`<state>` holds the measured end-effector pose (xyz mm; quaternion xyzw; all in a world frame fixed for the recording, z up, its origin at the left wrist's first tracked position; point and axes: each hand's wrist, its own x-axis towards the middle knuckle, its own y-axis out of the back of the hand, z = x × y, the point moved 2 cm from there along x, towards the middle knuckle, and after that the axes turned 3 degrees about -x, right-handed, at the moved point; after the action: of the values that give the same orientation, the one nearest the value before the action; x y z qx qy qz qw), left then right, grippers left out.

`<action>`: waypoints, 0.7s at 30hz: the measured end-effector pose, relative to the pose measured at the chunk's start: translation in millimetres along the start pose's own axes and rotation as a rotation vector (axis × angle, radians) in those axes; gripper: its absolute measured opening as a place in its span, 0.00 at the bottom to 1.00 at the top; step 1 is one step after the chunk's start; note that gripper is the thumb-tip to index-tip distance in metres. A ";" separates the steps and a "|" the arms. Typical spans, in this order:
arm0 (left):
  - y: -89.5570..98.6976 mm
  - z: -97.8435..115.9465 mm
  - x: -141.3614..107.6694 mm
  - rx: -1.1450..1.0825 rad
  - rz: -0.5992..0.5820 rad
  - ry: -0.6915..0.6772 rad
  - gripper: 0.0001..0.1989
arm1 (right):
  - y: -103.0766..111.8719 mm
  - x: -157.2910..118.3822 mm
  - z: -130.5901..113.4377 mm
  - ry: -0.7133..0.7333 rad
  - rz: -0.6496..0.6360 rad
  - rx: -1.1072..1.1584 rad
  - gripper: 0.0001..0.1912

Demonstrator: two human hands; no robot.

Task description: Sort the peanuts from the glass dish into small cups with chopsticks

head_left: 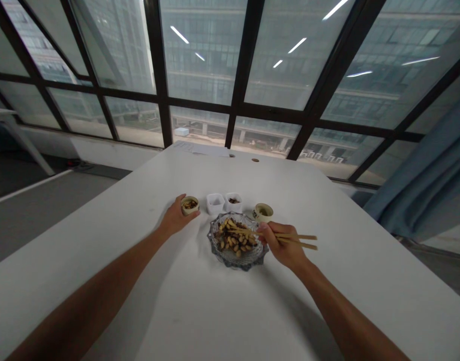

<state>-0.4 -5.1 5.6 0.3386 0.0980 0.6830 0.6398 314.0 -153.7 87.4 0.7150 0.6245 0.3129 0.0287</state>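
My left hand point(175, 215) has its thumb and fingers around a small round cup point(190, 211) with brownish pieces inside. In my right hand point(284, 243) is a pair of wooden chopsticks point(303, 240), their tips reaching over the heap of nuts or beans point(235, 242) and darker pieces. That heap lies in a scalloped glass plate point(245, 263). Behind the plate stand two white square containers, the left one point(215, 204) with contents I cannot make out, the right one point(234, 205) holding dark bits. A second round cup point(263, 213) is just beyond my right hand.
All of this rests on a white table point(200, 316). Papers point(203, 149) lie at its far edge, near two round holes in the top. Framed windows rise behind, and a blue curtain point(421, 175) hangs at the right.
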 end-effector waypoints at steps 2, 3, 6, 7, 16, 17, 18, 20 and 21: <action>0.4 0.5 -0.1 -0.010 -0.010 -0.002 0.43 | 7.0 -0.2 2.8 -0.002 0.084 -0.005 0.20; 0.4 0.6 0.0 -0.015 -0.013 0.000 0.43 | 9.1 -0.5 2.9 -0.005 0.095 0.006 0.21; 0.3 1.0 0.0 -0.021 -0.019 -0.003 0.42 | 7.2 -2.8 -1.7 0.016 0.022 0.039 0.23; 0.3 1.2 0.0 -0.020 -0.021 -0.006 0.42 | 4.6 -3.8 -3.9 0.037 -0.021 0.032 0.24; 0.8 3.0 -0.9 -0.031 -0.025 -0.013 0.41 | -15.8 -10.5 -0.3 0.160 -0.150 -0.088 0.17; 1.0 3.4 -0.9 -0.031 -0.021 -0.013 0.40 | -16.6 -11.6 1.5 0.148 -0.145 -0.072 0.18; 1.2 3.8 -0.9 -0.029 -0.019 -0.013 0.40 | -17.2 -12.7 3.1 0.130 -0.138 -0.051 0.18; 1.3 4.2 -1.0 -0.023 -0.021 -0.011 0.40 | -17.6 -15.0 5.7 0.071 -0.111 0.003 0.19; 1.3 4.2 -1.1 -0.019 -0.021 -0.011 0.40 | -17.5 -15.8 6.9 0.032 -0.089 0.034 0.20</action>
<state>1.0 -7.6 9.2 0.3352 0.0918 0.6753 0.6505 301.7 -161.9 67.8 0.6819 0.6613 0.3120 0.0203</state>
